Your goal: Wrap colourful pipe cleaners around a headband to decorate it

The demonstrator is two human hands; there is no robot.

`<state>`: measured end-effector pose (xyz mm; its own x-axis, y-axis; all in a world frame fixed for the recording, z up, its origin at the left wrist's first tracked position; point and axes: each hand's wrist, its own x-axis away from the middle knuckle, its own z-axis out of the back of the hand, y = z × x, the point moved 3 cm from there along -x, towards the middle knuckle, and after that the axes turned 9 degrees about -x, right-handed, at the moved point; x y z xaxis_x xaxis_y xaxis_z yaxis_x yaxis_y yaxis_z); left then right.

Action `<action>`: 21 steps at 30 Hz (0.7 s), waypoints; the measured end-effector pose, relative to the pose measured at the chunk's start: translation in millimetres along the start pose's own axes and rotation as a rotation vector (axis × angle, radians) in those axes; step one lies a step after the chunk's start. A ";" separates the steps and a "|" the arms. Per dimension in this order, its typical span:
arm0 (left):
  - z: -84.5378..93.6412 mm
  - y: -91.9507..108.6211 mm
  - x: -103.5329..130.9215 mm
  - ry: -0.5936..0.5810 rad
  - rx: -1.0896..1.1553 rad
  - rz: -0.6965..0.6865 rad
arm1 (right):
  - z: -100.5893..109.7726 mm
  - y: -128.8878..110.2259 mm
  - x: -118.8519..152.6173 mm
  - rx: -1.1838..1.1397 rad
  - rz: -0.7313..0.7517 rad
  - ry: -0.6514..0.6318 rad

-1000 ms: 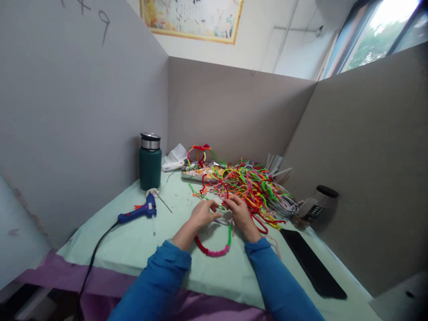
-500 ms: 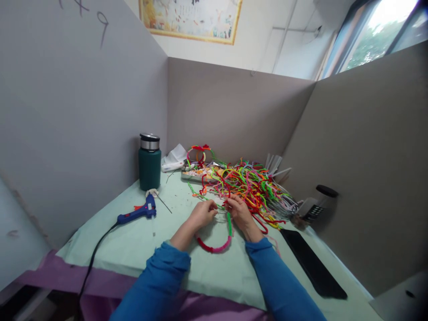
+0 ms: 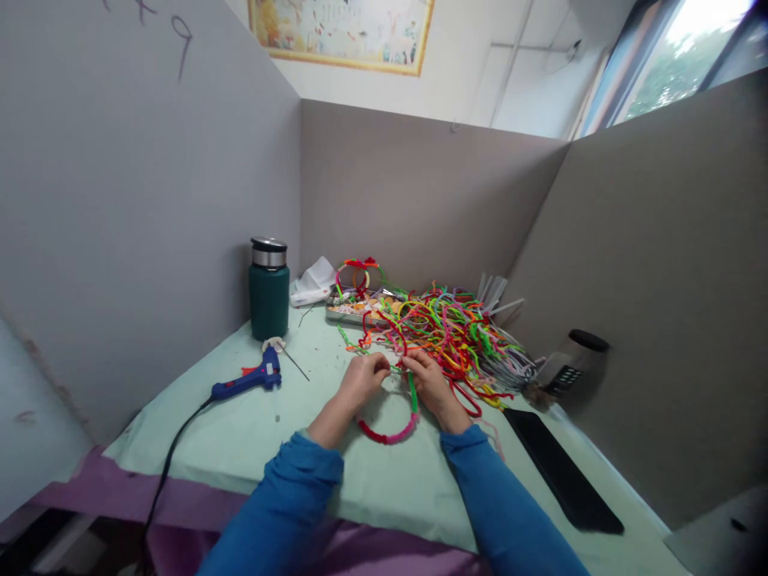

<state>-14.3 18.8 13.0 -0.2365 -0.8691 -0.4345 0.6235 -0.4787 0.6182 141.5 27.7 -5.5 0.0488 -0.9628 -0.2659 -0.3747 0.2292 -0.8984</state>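
A ring wrapped in red, pink and green pipe cleaner (image 3: 401,436) hangs below my fingers, its lower curve toward me. My left hand (image 3: 362,384) is closed in a pinch on the left of the ring's far side. Close beside it, my right hand (image 3: 433,390) pinches a red pipe cleaner (image 3: 403,340) where it meets the ring. The free length of that red piece curves up and away over the pile behind. My fingertips hide the exact joint between the two.
Behind my hands lies a heap of coloured pipe cleaners (image 3: 459,332), beside a metal tray (image 3: 354,317) of small parts. To the left are a blue glue gun (image 3: 255,380) and a green bottle (image 3: 269,300). A black flat object (image 3: 561,472) and a clear jar (image 3: 567,368) sit right.
The ring's lower curve has shifted slightly right and up. The red pipe cleaner's free end now leans further left. Both hands stay nearly in place, still pinching.
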 end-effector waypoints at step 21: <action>-1.7 1.1 2.6 0.008 -0.186 -0.069 | -0.4 -0.9 3.3 -0.044 -0.057 0.041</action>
<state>-12.9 16.2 11.4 -0.2780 -0.8334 -0.4777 0.7331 -0.5054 0.4552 141.6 24.3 -5.5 0.0334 -0.9793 -0.1998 -0.4129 0.1685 -0.8951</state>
